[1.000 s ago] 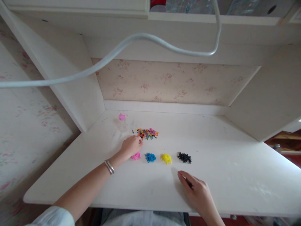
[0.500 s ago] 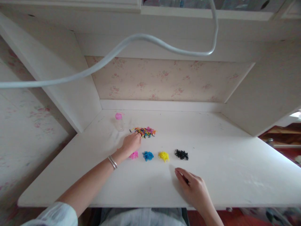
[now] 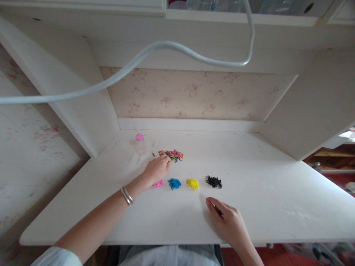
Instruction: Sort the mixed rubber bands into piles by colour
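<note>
My left hand (image 3: 158, 169) reaches to the near edge of a mixed multicoloured pile of small rubber bands (image 3: 175, 153). Its fingers are pressed together at the bands, and what they pinch is hidden. My right hand (image 3: 226, 218) rests near the table's front with thumb and fingers closed; a dark spot shows inside, too small to name. Between the hands lie sorted heaps: pink bands (image 3: 158, 183) partly behind my left wrist, blue bands (image 3: 174, 183), yellow bands (image 3: 193, 184) and black bands (image 3: 213, 181).
A clear container with a pink lid (image 3: 139, 137) is at the back left of the white table (image 3: 266, 192). A thick white cable (image 3: 172, 45) crosses the upper view. White side panels (image 3: 313, 96) and a flowered back wall (image 3: 191, 92) enclose the table.
My left hand has shifted slightly right along the front of the mixed pile, its wrist moving a little left and down. My right hand and the sorted heaps stay put.
</note>
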Motion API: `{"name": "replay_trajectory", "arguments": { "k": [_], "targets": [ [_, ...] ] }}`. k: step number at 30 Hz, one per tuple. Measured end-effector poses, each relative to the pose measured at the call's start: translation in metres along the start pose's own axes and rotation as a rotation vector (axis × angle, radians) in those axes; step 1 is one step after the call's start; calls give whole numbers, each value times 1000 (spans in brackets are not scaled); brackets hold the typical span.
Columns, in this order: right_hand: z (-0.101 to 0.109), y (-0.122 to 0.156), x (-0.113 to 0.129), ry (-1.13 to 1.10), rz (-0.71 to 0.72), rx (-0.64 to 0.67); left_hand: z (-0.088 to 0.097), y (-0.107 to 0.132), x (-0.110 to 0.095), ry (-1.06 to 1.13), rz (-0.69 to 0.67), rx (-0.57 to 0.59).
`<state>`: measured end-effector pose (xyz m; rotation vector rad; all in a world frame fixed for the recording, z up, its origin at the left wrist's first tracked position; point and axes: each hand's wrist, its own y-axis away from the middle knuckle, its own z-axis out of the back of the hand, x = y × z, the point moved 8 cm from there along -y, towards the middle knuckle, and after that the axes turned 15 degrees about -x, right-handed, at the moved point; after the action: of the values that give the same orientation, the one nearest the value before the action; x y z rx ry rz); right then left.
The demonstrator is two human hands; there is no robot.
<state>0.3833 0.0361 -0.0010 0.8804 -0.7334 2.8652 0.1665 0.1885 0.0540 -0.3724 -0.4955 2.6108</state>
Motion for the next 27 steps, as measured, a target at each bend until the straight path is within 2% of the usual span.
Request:
{"name": "replay_trajectory", "arguments": {
  "k": [7,16,20,27],
  "targets": [
    [1,1,0,1,2,-11,-2,-3,-37,93,-156,31],
    [1,0,1,-26,-1,-5,-39,-6,-75,87,-343,182],
    [1,0,3,-31,13,1,-45,-6,-85,68,-403,225],
    [3,0,4,-4,41,-20,-44,-6,-93,41,-450,248]
  ]
}}
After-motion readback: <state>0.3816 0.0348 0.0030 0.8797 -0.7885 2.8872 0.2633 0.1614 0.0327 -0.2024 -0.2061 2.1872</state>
